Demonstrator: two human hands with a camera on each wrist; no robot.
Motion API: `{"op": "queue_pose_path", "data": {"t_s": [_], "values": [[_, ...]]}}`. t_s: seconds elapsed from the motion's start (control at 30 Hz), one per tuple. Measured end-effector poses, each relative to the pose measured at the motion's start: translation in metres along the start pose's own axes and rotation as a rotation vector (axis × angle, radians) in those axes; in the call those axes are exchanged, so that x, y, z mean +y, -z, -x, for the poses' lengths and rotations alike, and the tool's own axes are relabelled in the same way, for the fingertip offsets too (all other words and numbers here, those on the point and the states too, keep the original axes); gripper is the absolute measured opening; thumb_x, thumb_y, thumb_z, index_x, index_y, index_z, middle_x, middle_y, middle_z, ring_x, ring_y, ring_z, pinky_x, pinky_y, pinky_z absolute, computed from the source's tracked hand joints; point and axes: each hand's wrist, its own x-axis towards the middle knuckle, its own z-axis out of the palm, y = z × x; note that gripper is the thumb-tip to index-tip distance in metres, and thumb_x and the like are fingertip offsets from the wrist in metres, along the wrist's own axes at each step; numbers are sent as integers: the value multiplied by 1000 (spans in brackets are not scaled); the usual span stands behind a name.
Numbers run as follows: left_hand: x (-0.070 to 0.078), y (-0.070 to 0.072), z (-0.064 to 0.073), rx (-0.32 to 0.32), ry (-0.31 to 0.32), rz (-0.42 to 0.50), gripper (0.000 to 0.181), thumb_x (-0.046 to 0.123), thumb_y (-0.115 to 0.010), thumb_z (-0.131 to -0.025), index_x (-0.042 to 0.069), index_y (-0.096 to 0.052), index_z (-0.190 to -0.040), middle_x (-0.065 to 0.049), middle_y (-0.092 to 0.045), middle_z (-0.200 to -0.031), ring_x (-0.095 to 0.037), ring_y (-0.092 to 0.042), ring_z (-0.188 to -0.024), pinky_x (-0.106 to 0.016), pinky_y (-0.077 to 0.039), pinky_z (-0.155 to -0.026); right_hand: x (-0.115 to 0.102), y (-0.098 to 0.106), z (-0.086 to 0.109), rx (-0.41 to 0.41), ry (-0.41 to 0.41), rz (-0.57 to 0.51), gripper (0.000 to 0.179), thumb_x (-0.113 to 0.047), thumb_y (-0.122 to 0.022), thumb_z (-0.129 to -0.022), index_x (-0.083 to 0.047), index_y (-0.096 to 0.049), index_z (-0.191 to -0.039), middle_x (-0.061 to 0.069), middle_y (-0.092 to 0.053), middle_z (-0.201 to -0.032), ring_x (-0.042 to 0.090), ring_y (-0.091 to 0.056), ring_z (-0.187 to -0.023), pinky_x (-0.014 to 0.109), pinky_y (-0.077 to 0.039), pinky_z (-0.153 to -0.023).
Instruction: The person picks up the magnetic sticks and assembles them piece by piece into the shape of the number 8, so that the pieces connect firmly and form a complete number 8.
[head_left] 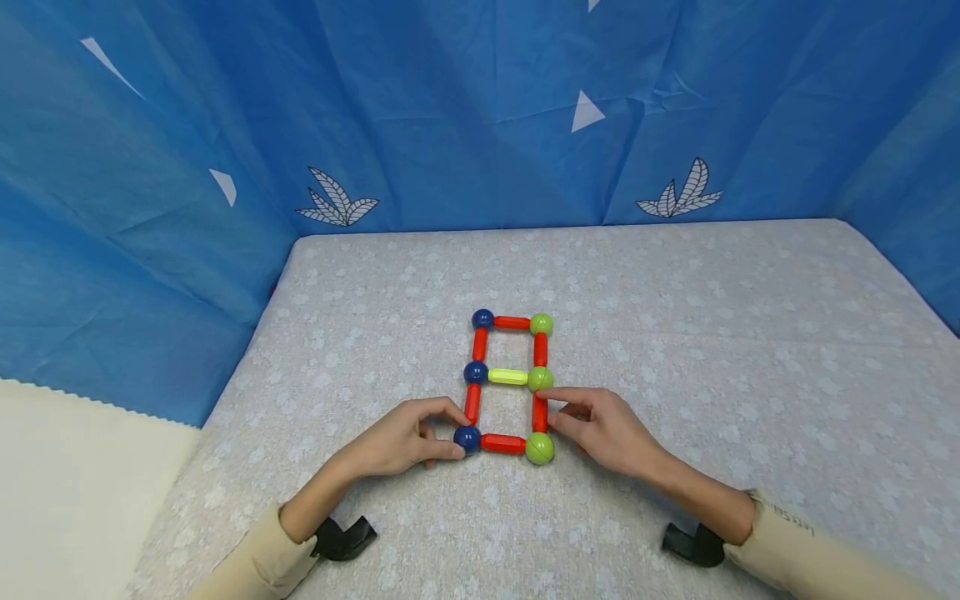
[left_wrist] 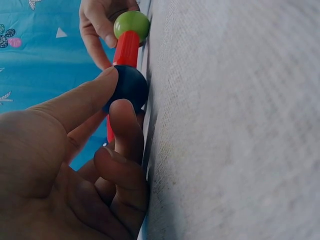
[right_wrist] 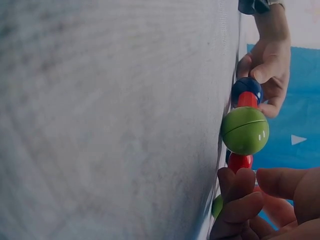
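Note:
A flat ladder-like frame of magnetic sticks and balls lies on the table. Blue balls run down its left side and green balls down its right. Red sticks form the outline, and one yellow-green stick (head_left: 507,377) crosses the middle. My left hand (head_left: 397,437) pinches the near left blue ball (head_left: 467,439) between thumb and finger, also visible in the left wrist view. With thumb and fingers, my right hand (head_left: 611,429) holds the near right red stick (head_left: 540,414), just beyond the near green ball (right_wrist: 245,131). Its fingers partly hide that stick in the right wrist view.
A pale floral cloth (head_left: 750,350) covers the table. Blue curtains (head_left: 487,117) with white leaf and triangle prints hang behind it and at the sides. At lower left is a cream surface (head_left: 75,483). Black straps (head_left: 345,539) sit at both wrists.

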Motion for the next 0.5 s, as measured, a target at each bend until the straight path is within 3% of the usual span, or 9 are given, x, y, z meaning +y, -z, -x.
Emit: {"op": "queue_pose_path", "data": {"t_s": [0.27, 0.5], "values": [[0, 0, 0, 1, -1, -4, 27, 24, -78, -87, 23, -67, -111, 1, -63, -108, -15, -59, -54, -28, -48, -52, 1, 0, 0, 13, 18, 4, 34, -13, -67, -94, -10, -66, -129, 2, -64, -76, 19, -53, -51, 29, -44, -51], [1, -1, 0, -5, -12, 15, 29, 20, -78, -87, 16, -66, -113, -5, -62, -110, -17, -59, -56, -28, -50, -53, 4, 2, 0, 97, 86, 121, 31, -11, -68, -93, -11, -69, -124, -3, -65, -85, 15, -52, -63, 27, -44, -55]]}}
